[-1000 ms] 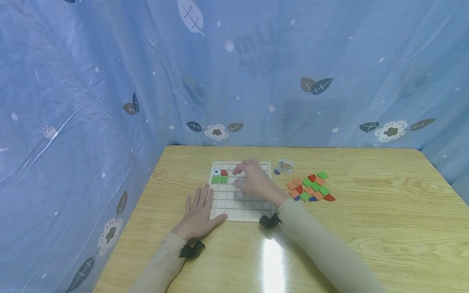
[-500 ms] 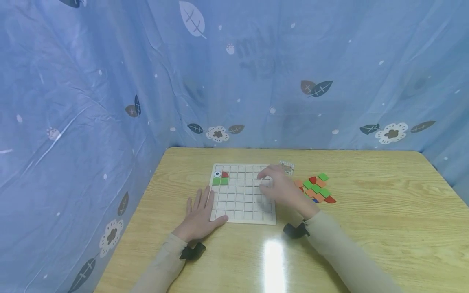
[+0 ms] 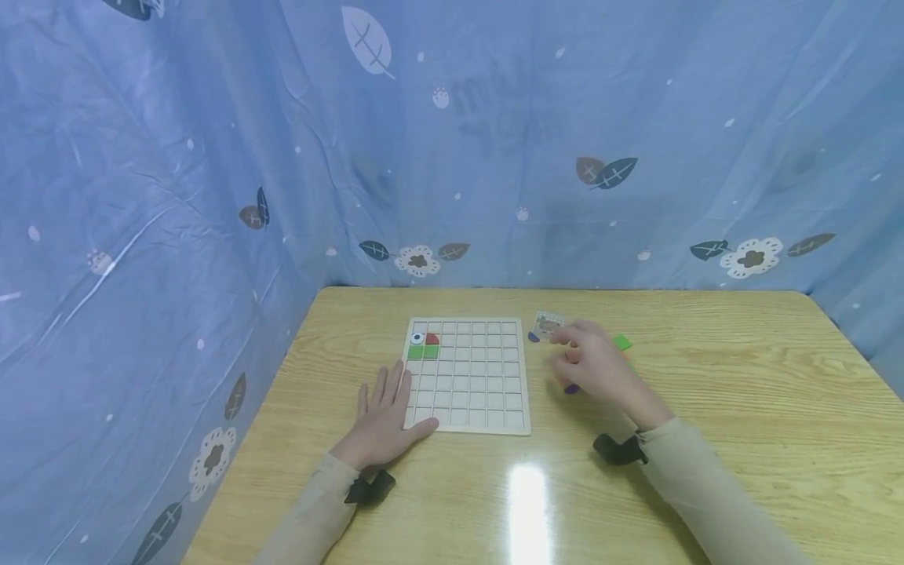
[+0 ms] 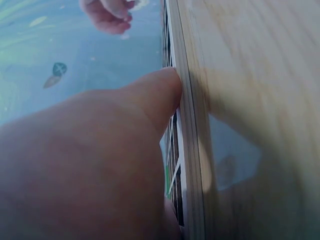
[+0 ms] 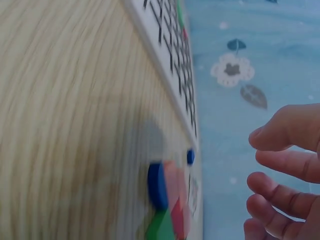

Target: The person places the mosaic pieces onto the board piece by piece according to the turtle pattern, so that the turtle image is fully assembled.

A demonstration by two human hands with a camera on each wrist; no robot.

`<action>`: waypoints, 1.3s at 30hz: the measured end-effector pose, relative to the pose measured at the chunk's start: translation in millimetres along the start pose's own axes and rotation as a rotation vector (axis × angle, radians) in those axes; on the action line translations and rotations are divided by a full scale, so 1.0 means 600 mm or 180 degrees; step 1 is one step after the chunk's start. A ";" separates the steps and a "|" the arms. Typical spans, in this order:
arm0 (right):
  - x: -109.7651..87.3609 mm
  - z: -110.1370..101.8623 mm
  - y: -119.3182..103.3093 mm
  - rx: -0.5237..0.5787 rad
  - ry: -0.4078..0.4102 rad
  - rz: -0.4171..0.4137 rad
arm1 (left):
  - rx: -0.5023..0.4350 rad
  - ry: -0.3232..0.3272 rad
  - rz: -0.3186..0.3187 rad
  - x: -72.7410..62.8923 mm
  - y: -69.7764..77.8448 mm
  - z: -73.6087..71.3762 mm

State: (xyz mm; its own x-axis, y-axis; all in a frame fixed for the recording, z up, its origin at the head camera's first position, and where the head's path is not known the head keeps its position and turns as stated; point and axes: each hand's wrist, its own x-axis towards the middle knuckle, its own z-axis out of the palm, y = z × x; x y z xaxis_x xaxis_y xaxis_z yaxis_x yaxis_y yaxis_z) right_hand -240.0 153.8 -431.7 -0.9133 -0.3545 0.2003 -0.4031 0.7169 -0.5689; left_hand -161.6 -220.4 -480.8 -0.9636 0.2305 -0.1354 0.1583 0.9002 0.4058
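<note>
My left hand (image 3: 379, 428) lies flat at the lower left of a white grid board (image 3: 468, 377), its thumb touching the board's near edge. At the board's upper left sit a round eye tile (image 3: 417, 338), a red quarter-round tile (image 3: 432, 339) and two green square tiles (image 3: 424, 352). My right hand (image 3: 600, 369) hovers over the loose tiles right of the board and hides most of them in the head view. Its fingers are loosely bent, with nothing between them in the right wrist view. Below them there, a blue tile (image 5: 157, 185) and a green tile (image 5: 161, 227) show.
A small picture card (image 3: 548, 322) lies beyond the board's right side, with a blue curved tile (image 3: 533, 337) beside it. One green tile (image 3: 621, 342) shows past my right hand. A blue patterned curtain (image 3: 494, 157) hangs behind the wooden table (image 3: 741, 392).
My right hand has moved right, from above the grid board to above the loose tiles. The left hand has stayed in place at the board's edge.
</note>
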 end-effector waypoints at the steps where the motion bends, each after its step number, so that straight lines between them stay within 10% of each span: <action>1: -0.003 -0.002 0.005 -0.0029 -0.0011 0.0041 | -0.0003 0.0006 0.0001 0.000 0.000 0.001; 39: -0.015 -0.014 0.081 -0.0517 -0.0118 0.0345 | 0.0049 -0.0046 -0.0005 0.004 -0.005 0.003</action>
State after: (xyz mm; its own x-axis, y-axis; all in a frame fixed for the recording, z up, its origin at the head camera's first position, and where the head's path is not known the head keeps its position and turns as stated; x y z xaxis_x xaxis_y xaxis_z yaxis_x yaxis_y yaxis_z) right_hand -251.7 196.9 -454.6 -0.9503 -0.2897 0.1137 -0.3092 0.8384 -0.4488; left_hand -164.2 -221.6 -483.9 -0.9607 0.2341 -0.1491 0.1601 0.9062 0.3915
